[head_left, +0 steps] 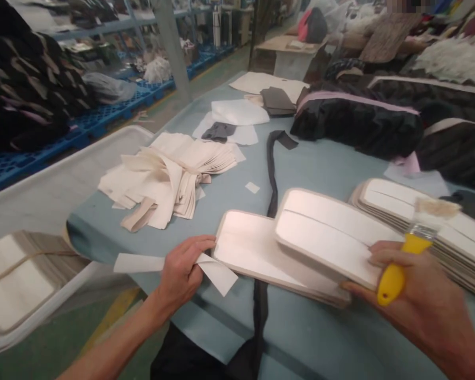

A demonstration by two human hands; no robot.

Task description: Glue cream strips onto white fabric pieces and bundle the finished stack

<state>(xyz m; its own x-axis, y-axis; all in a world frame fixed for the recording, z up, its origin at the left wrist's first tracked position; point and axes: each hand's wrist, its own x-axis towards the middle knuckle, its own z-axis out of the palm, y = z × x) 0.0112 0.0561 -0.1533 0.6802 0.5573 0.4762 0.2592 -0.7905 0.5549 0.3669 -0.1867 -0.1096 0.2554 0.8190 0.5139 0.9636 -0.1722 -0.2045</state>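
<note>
My left hand (182, 272) is closed on a long white paper strip (221, 277) at the table's near edge, beside the left end of a flat white panel (249, 248). My right hand (415, 301) grips a brush with a yellow handle (398, 269), bristles up, and also holds the end of a white panel (324, 232) lifted off the stack. A further fanned row of the same panels (411, 211) lies to the right.
A heap of peeled cream paper strips (170, 174) lies mid-table on the blue-grey cloth (320, 163). A black strap (272, 174) runs down the middle. Black bundled fabric (356, 121) fills the far right. A white tray (24, 279) holding panels sits at lower left.
</note>
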